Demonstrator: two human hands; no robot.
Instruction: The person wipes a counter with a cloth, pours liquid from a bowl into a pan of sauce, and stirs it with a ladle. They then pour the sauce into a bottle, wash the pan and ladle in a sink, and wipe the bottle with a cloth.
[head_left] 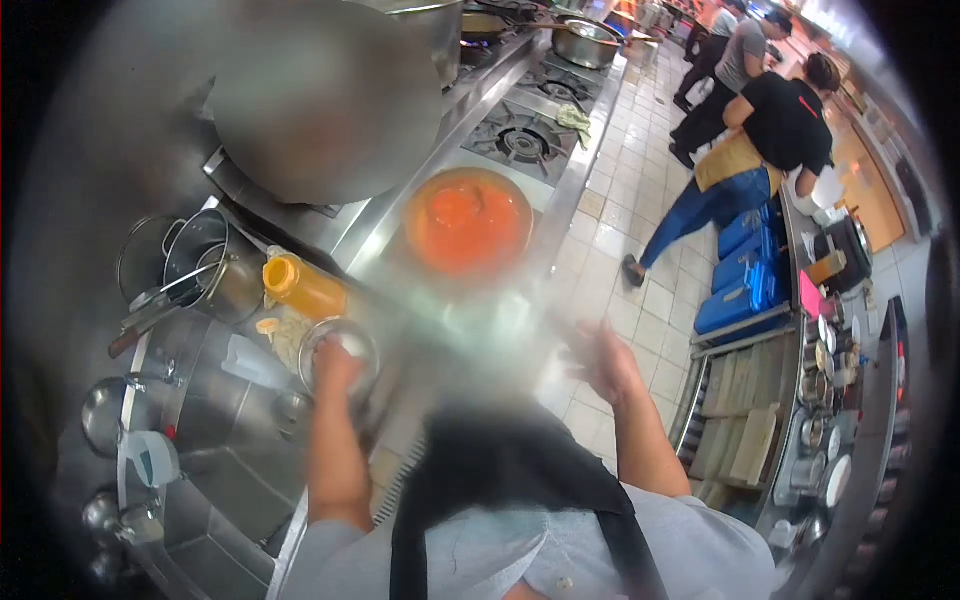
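Note:
My left hand (335, 368) reaches into or rests on a small clear glass bowl (340, 345) on the steel counter, left of my body; the blur hides whether it grips it. My right hand (605, 358) hangs in the air over the tiled floor with fingers spread and nothing in it. A pan of orange-red sauce (467, 220) sits on the stove ahead of me. An orange squeeze bottle (303, 286) lies just behind the glass bowl. A black apron covers my front.
A large steel pot (320, 95) stands at the back left. Steel containers with utensils (195, 265) and ladles (105, 415) lie to the left. Gas burners (525, 143) run ahead. Three people (765, 120) work at a counter on the right, beside blue crates (745, 280).

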